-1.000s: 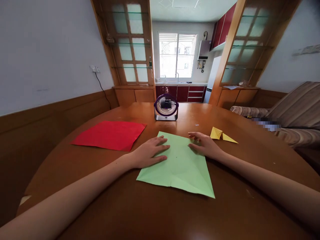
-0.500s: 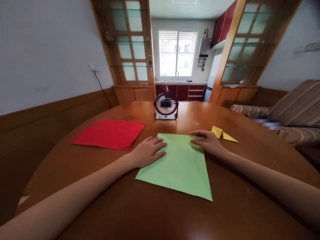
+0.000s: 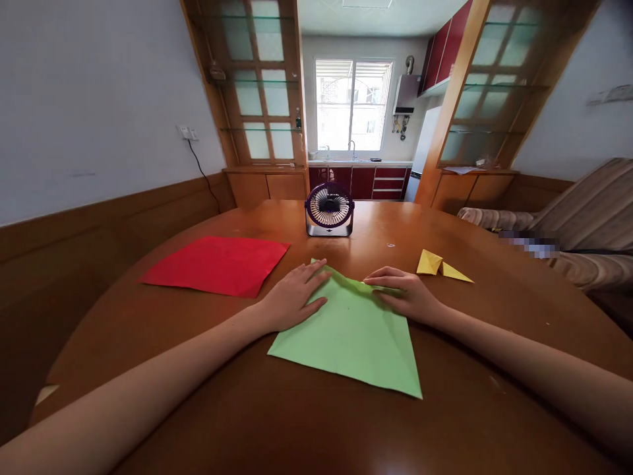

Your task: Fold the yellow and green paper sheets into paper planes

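A sheet of light green paper [image 3: 346, 336] lies on the wooden table in front of me, its far edge bent up and its far right corner drawn inward. My left hand [image 3: 298, 295] rests flat on the paper's left side, fingers stretched toward the far left corner and thumb apart. At the far right part, my right hand [image 3: 405, 293] has its fingers and thumb closed on the bent edge. The right fingers cover that corner. A folded yellow paper piece [image 3: 429, 262] lies just beyond my right hand.
Left of the green sheet lies a red paper sheet [image 3: 217, 266]. A small purple fan [image 3: 329, 208] stands farther back on the round wooden table [image 3: 237, 409]. A striped sofa [image 3: 588, 211] is at the right, and a wall with a plugged-in cable [image 3: 200, 165] at the left.
My right hand has moved inward to the left, bringing the paper's far right corner with it. The far edge, flat before, now bends up. My left hand has shifted slightly toward the far corner.
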### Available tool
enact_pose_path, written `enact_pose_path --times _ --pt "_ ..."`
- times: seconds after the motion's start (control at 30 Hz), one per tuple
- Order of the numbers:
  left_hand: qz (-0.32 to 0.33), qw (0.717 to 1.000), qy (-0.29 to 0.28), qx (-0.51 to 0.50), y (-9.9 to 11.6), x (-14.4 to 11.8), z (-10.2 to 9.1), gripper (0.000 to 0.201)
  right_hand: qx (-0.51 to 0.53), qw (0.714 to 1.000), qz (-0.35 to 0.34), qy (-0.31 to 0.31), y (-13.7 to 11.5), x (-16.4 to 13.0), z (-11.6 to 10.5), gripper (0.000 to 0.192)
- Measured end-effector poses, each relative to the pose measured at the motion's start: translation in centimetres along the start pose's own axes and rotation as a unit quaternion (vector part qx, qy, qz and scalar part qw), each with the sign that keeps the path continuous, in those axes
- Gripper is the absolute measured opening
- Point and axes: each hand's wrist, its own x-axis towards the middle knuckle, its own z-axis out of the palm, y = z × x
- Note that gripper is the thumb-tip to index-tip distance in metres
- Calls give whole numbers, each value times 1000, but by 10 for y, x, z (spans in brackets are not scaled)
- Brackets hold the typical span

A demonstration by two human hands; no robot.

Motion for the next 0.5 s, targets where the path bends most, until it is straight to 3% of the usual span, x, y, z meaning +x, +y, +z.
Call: enact_pose_path --times 0.37,0.5 --pt "-47 995 -77 -37 -2 1 0 61 -38 992 110 39 -5 0 -2 40" --pt "-57 994 -92 -24 -1 1 -1 62 -31 992 115 38 -6 0 -2 40"
